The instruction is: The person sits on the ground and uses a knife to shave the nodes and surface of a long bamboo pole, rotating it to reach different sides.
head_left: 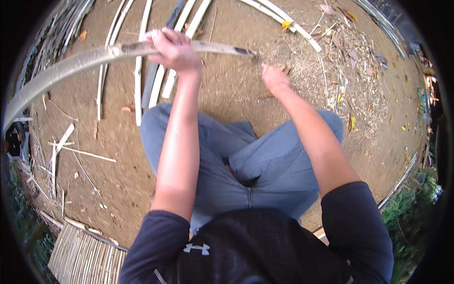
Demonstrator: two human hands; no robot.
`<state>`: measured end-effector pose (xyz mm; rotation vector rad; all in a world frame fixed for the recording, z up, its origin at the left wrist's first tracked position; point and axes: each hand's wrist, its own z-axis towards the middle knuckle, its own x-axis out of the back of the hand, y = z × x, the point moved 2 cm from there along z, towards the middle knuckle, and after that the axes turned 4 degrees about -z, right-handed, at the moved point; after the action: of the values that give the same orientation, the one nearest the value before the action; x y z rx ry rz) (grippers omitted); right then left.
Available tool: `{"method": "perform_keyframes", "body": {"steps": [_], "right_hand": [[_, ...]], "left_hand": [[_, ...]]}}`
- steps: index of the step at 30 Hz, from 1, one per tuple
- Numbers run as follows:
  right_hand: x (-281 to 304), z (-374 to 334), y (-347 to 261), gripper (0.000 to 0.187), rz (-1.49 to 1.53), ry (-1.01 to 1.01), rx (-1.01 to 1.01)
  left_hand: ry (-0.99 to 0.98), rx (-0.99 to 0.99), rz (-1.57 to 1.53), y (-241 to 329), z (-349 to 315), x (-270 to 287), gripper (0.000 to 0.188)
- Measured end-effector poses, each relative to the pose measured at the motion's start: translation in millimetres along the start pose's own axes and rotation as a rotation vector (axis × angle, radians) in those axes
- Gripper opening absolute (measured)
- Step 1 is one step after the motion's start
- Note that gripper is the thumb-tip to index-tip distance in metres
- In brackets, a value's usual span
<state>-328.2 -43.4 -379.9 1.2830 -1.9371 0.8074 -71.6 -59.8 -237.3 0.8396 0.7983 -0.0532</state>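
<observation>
A long bamboo strip (75,66) runs from the left edge across the front of me, bent by the lens. My left hand (175,52) is closed around it near its right end, which has a dark patch at the tip. To the right, just past that tip, my right hand (275,79) is held in a fist above the ground. Whatever it grips is hidden or too small to name; brown, leaf-like shapes lie beside and beneath it. A small gap separates this hand from the strip's end.
Several pale split strips (138,90) lie on the dirt beyond my knees. Wood shavings and dry leaves (364,80) cover the ground at right. Thin offcuts (54,163) are scattered at left, near a slatted bamboo panel (87,255). My crossed legs (269,151) fill the middle.
</observation>
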Motion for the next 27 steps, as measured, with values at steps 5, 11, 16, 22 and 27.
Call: {"method": "perform_keyframes", "body": {"steps": [5, 11, 16, 22, 27], "right_hand": [[8.6, -11.4, -19.7, 0.059, -0.022, 0.083, 0.061], [-16.2, 8.5, 11.0, 0.06, 0.02, 0.093, -0.017], [5.2, -14.6, -25.2, 0.059, -0.048, 0.031, 0.016], [-18.7, -11.0, -3.2, 0.055, -0.04, 0.244, 0.07], [4.6, -23.4, -29.7, 0.053, -0.132, 0.176, 0.04]], "left_hand": [[0.047, -0.005, -0.015, -1.5, 7.6, 0.3, 0.023], [0.021, 0.068, 0.018, 5.4, -3.7, -13.0, 0.02], [0.049, 0.041, -0.05, 8.5, 0.3, -4.6, 0.025], [0.056, 0.053, -0.002, 8.3, -4.1, -18.6, 0.023], [0.026, 0.0, 0.066, 9.1, -5.3, -13.7, 0.021]]}}
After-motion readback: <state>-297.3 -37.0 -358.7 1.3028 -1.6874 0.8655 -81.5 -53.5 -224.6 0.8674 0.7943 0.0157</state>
